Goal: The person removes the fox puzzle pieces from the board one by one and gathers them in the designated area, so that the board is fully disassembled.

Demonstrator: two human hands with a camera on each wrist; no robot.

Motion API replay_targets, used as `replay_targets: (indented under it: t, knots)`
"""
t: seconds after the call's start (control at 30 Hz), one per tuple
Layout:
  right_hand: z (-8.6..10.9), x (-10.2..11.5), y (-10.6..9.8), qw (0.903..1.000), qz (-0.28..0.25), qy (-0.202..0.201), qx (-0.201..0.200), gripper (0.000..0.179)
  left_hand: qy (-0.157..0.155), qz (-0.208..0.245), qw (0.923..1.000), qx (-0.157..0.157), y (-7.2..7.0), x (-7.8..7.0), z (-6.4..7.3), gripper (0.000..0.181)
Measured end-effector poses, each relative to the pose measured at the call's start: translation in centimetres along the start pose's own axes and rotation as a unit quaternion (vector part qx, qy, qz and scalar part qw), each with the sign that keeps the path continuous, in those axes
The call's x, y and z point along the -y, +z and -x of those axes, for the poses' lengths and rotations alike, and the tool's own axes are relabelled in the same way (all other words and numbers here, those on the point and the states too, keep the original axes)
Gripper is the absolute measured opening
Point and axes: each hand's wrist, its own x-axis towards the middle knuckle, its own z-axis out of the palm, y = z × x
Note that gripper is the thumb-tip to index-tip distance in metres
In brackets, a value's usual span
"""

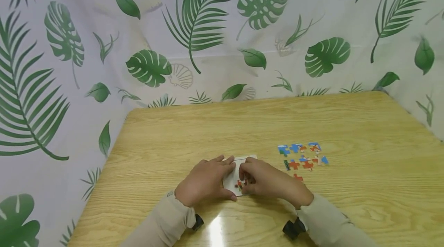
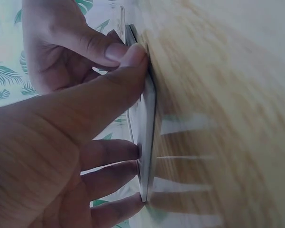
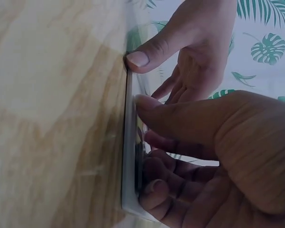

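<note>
A small white puzzle tray (image 1: pixel 229 180) lies flat on the wooden table between both hands. My left hand (image 1: pixel 204 181) rests along its left side, fingers extended over the far left part and thumb at the near edge. Over the tray's right half, my right hand (image 1: pixel 268 180) has its fingers bent and pinches a jigsaw piece, mostly hidden under the fingertips. Red and green jigsaw printing (image 1: pixel 240 185) shows on the tray beside those fingers. In the right wrist view, the right thumb and fingers are close against the tray's face (image 3: pixel 129 166).
Several loose jigsaw pieces (image 1: pixel 307 164) in blue, red and green lie in rough rows to the right of the tray. The table (image 1: pixel 194 127) reaches back to a leaf-patterned curtain (image 1: pixel 215 62). Each wrist wears a dark camera mount (image 1: pixel 293 229).
</note>
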Motion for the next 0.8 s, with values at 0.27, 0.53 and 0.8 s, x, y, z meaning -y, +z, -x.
replay_targets:
  t: [0.27,0.53,0.8]
  knots:
    - [0.3,1.0,0.4,0.9989,0.025,0.038,0.01,0.029,-0.004,-0.003,1.0,0.004,0.0,-0.1,-0.1,0.088]
    - [0.3,1.2,0.8,0.9985,0.037,0.04,-0.006,0.03,-0.006,0.008,0.9999,0.004,0.0,-0.1,0.0,0.087]
    - [0.3,1.2,1.1,0.9986,0.043,0.028,-0.016,0.026,-0.005,0.011,0.9999,0.002,0.1,-0.1,0.1,0.088]
